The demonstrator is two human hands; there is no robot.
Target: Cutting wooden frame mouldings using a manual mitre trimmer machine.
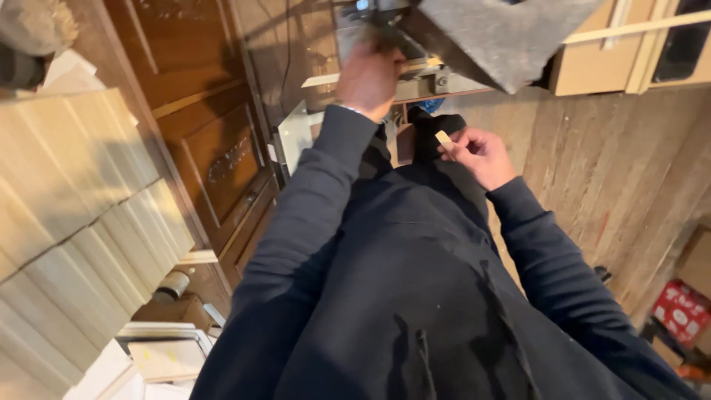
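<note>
1. My left hand (368,78) is closed around a wooden strip (370,74) on the metal machine (415,52).
2. My right hand (480,154) pinches a small wooden piece (443,138) near my waist, above the plank floor (592,163).

Pale boards (70,222) are stacked along the left of the frame. A dark panelled door (200,126) is seen beside them at upper left. A tape roll (174,284) is seen at lower left, just under the stack. The plank floor (607,170) fills the right. A red box (681,311) is set at lower right. Light cabinets (629,52) are seen at upper right.
</note>
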